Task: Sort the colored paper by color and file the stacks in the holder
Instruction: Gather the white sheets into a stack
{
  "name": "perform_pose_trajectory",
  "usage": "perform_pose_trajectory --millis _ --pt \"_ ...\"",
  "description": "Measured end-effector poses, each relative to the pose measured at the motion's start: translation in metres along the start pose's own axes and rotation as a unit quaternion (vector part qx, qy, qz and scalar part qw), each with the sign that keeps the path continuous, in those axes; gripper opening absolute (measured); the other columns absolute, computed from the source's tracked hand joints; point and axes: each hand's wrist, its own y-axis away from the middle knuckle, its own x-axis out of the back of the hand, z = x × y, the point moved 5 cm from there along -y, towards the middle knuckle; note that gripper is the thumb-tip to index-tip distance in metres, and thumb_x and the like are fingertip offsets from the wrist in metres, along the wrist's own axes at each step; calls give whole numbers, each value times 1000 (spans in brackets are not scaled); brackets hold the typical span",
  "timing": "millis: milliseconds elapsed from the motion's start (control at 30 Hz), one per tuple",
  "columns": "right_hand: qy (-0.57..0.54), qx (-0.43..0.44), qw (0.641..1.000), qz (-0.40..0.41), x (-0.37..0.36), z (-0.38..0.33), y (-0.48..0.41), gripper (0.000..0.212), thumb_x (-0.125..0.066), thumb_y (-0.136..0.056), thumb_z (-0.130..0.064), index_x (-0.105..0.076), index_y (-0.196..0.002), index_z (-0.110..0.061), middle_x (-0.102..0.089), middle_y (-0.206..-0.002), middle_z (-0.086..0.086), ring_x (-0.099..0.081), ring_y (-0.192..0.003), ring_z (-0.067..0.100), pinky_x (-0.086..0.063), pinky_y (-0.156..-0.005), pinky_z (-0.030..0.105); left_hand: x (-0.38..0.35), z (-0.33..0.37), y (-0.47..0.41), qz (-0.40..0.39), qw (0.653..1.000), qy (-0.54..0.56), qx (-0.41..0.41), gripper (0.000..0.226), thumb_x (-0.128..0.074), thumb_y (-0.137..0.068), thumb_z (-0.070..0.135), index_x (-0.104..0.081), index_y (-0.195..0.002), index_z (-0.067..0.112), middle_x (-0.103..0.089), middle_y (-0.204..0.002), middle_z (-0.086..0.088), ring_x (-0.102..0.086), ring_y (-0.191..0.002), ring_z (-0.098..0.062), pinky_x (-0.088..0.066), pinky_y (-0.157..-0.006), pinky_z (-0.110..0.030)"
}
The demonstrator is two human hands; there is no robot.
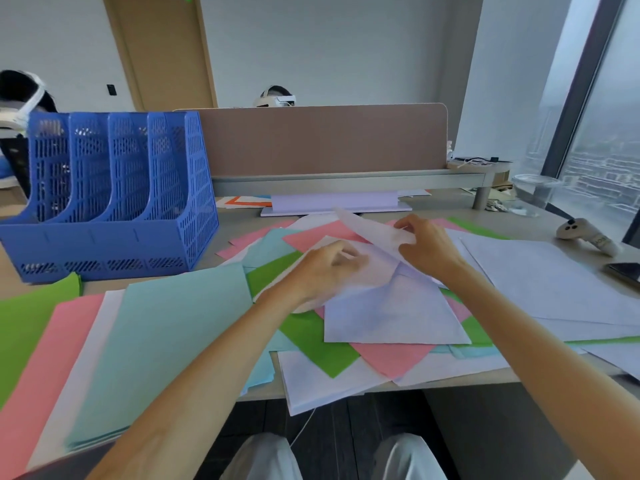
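A mixed heap of pink, green, light blue and white sheets [377, 351] covers the middle of the desk. My right hand [427, 245] pinches a white sheet [372, 233] and lifts its far edge off the heap. My left hand [327, 268] rests on the same sheet's near part, fingers curled on it. Sorted stacks lie at my left: light blue [156, 341] on top, then white [93, 341], pink [41, 362] and green [24, 323]. A pile of white sheets [554, 285] lies at the right. The blue four-slot holder [114, 202] stands at the back left with nothing visible in it.
A brown desk divider [322, 140] runs along the back, with a white box [332, 202] in front of it. A controller [585, 235] and a phone [625, 273] lie at the far right by the window. Two people sit beyond the divider.
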Motion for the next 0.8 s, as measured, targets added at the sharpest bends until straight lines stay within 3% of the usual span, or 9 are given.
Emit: perform_pose_trajectory --millis 100,200,300,367,467,567,633,733,800 --pt "-55 16 998 12 3 -9 9 46 -53 -77 4 -61 -119 -11 -65 -118 3 -57 -110 24 -37 -79 22 25 -27 4 63 992 -13 105 50 -33 -95 60 -52 -127 27 -58 -126 5 -53 -117 -19 -40 -98 -34" --pt "-85 42 995 -21 -14 -22 19 40 -58 -81 2 -63 -118 -11 -66 -114 0 -59 -108 19 -40 -81 19 38 -56 10 90 971 -122 184 52 -34 -99 49 -46 -133 12 -52 -124 -2 -49 -107 -21 -38 -85 -32" --pt "-230 23 954 -192 -41 -40 34 27 -68 -88 -29 -64 -113 -21 -69 -110 -4 -64 -107 12 -52 -88 26 40 -68 8 84 965 -119 219 51 -35 -99 42 -43 -132 5 -54 -120 -8 -50 -100 -22 -39 -79 -33" --pt "-260 2 941 -216 -46 -38 36 32 -59 -91 -47 -66 -111 -23 -68 -114 0 -63 -108 15 -51 -91 32 45 -70 7 88 960 -123 236 56 -33 -98 41 -37 -137 2 -53 -130 -15 -52 -114 -28 -42 -87 -36" --pt "-37 -26 990 -130 -43 1 22 50 -45 -95 -54 -59 -128 -19 -59 -133 3 -52 -125 23 -39 -103 33 47 -74 5 84 953 -139 256 60 -35 -96 40 -31 -141 -1 -41 -145 -21 -45 -129 -34 -40 -101 -41" --pt "176 -119 962 -173 -47 50 22 67 -26 -94 -65 -40 -143 -21 -31 -154 12 -22 -144 36 -20 -115 51 48 -74 4 83 951 -145 261 61 -39 -95 37 -30 -142 -1 -44 -142 -20 -47 -126 -33 -41 -99 -39" --pt "225 -159 940 -202 -46 71 27 72 -22 -91 -70 -34 -146 -24 -20 -158 12 -11 -146 38 -13 -114 57 50 -73 3 87 949 -149 263 62 -42 -94 35 -28 -143 -1 -45 -141 -19 -48 -124 -33 -42 -97 -39" --pt "248 -146 935 -210 -46 82 30 72 -23 -89 -72 -33 -145 -27 -29 -154 9 -22 -143 34 -18 -113 56 50 -73 2 85 949 -137 271 61 -45 -93 33 -30 -143 2 -45 -140 -16 -48 -124 -32 -42 -90 -35" --pt "265 -123 936 -198 -46 80 30 67 -23 -91 -68 -38 -140 -25 -39 -146 10 -33 -137 34 -27 -109 51 47 -74 -1 87 956 -81 269 47 -50 -90 32 -45 -129 7 -53 -126 -12 -54 -111 -27 -41 -79 -32"
